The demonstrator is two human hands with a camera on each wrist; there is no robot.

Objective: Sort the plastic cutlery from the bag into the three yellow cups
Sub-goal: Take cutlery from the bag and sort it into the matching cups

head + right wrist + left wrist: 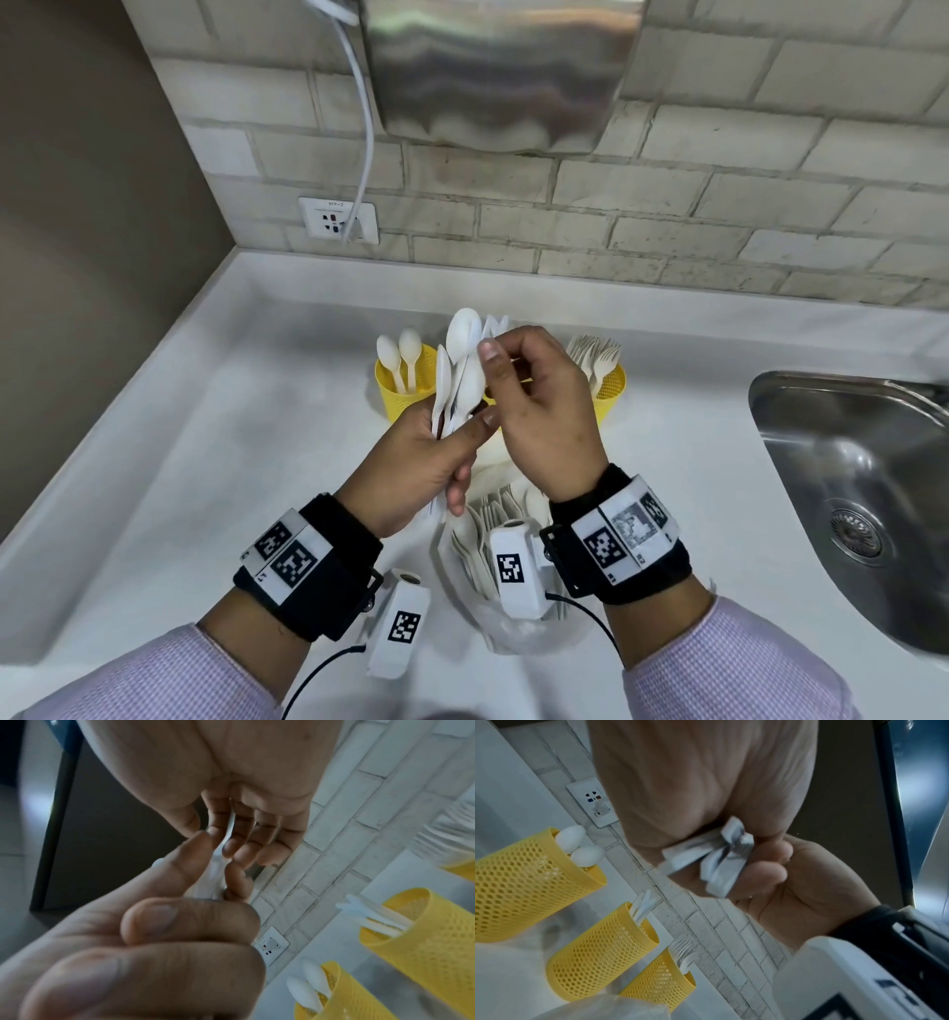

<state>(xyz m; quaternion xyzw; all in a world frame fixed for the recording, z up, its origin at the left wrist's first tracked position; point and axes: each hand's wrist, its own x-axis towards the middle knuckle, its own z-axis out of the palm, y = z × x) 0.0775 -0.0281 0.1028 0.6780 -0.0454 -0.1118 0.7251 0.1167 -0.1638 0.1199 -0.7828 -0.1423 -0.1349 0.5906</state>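
Note:
My left hand [457, 431] grips a bundle of white plastic cutlery [459, 370], spoons and knives, upright above the counter. Their handle ends [711, 858] stick out under the palm. My right hand [495, 352] pinches one white piece [230, 825] at the top of the bundle. Three yellow mesh cups stand behind the hands: the spoon cup [398, 393] on the left, the knife cup [603, 953] hidden by my hands in the head view, and the fork cup [611, 390] on the right. The clear bag [513, 632] with more cutlery lies below my wrists.
A steel sink [847, 488] is set into the white counter [231, 437] at the right. On the brick wall are a socket [339, 218] with a white cable [364, 128] and a steel box [503, 72]. A brown wall closes the left side.

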